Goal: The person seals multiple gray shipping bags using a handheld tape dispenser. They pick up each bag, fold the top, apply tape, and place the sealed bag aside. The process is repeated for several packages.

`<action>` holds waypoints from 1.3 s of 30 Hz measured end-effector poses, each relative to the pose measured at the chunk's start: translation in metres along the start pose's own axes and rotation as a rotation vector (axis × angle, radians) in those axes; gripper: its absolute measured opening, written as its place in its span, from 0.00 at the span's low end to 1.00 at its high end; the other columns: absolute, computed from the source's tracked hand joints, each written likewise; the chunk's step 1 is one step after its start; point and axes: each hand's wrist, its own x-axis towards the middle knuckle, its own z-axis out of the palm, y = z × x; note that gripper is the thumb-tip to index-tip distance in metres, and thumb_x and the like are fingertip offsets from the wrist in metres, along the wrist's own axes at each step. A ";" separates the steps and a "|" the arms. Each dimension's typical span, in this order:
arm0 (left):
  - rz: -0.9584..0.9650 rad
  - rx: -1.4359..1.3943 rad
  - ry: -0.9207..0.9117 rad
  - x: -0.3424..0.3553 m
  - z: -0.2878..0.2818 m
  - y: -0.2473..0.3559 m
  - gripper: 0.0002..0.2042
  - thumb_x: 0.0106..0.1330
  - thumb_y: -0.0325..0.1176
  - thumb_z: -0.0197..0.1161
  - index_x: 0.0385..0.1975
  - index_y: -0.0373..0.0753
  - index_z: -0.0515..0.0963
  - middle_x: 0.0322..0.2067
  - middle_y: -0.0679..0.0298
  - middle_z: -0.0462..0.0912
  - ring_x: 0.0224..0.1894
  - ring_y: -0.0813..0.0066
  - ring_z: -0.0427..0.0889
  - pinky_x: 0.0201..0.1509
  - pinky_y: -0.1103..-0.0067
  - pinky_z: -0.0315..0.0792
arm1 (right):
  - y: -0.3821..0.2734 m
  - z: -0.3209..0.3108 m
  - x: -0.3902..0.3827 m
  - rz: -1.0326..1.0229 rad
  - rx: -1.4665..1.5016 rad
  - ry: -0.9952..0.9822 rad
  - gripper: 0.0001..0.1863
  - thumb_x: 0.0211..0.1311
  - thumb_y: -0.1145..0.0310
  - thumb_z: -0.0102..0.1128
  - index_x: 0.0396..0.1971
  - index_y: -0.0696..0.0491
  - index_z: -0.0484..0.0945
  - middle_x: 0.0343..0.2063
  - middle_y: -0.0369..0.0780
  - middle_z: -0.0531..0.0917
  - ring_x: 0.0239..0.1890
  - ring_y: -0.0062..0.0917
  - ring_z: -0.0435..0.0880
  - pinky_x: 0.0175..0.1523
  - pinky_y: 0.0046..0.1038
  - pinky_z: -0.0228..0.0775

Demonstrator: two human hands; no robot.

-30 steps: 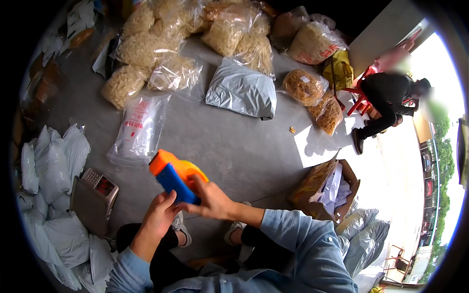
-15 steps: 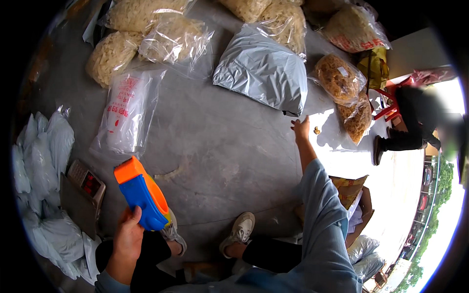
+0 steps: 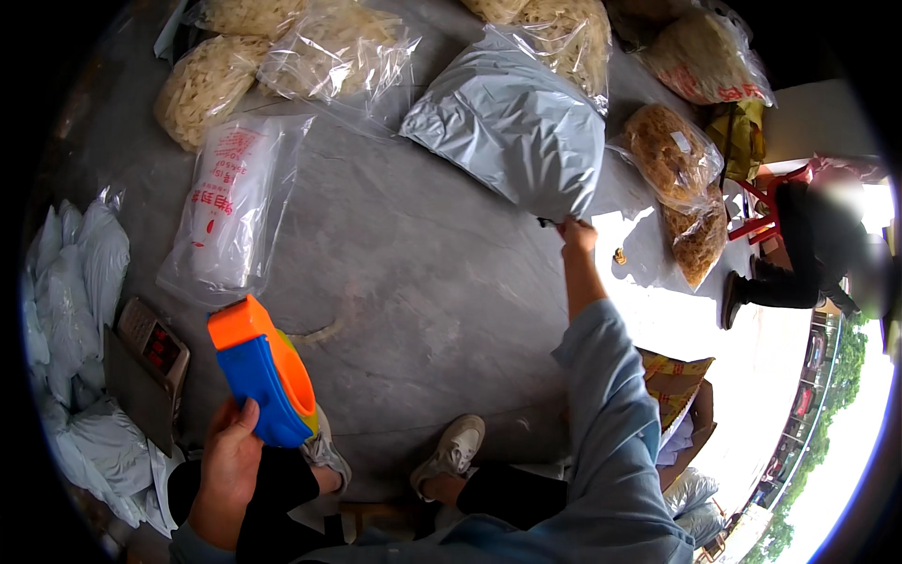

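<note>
My left hand point(image 3: 228, 462) is wrapped round a blue and orange tape dispenser point(image 3: 261, 385), held up over the floor near my foot. Farther out, my right hand point(image 3: 577, 237) pinches the near right corner of a filled grey plastic mailer bag point(image 3: 512, 127). A small dark bit sticks out at that corner, beside my fingertips. The bag lies on the concrete floor point(image 3: 413, 273), and my fingers partly hide the corner they grip.
Clear bags of pale dried food point(image 3: 334, 56) lie along the far side. A clear pack with red print point(image 3: 230, 207) is at left, above a scale point(image 3: 155, 348) and filled grey bags point(image 3: 80, 291). Brown food bags point(image 3: 662, 155) and an open carton point(image 3: 700, 418) are right; another person point(image 3: 799, 244) stands beyond.
My right hand has closed on the grey mailer bag's near corner, where its fingers were reaching before. The tape dispenser stays in my left hand. The view has shifted slightly.
</note>
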 end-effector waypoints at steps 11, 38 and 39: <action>0.085 -0.032 -0.079 -0.033 -0.006 -0.009 0.16 0.63 0.36 0.56 0.46 0.36 0.69 0.42 0.65 0.73 0.46 0.76 0.70 0.53 0.76 0.62 | 0.075 0.018 -0.359 0.440 0.526 -0.462 0.07 0.59 0.75 0.52 0.25 0.60 0.66 0.18 0.37 0.69 0.19 0.22 0.70 0.38 0.37 0.79; 0.711 -0.400 -0.489 -0.226 -0.124 -0.048 0.23 0.65 0.42 0.50 0.57 0.38 0.61 0.53 0.64 0.68 0.56 0.72 0.66 0.62 0.72 0.56 | -0.285 -0.289 -0.483 -0.625 0.437 -0.529 0.12 0.48 0.68 0.50 0.13 0.60 0.70 0.11 0.34 0.69 0.15 0.17 0.66 0.19 0.23 0.57; 0.745 -0.354 -0.441 -0.245 -0.126 -0.045 0.24 0.65 0.43 0.51 0.57 0.38 0.60 0.54 0.64 0.68 0.57 0.71 0.66 0.61 0.71 0.56 | -0.288 -0.296 -0.486 -0.574 0.434 -0.551 0.11 0.48 0.68 0.49 0.15 0.60 0.71 0.12 0.36 0.71 0.14 0.20 0.69 0.19 0.23 0.59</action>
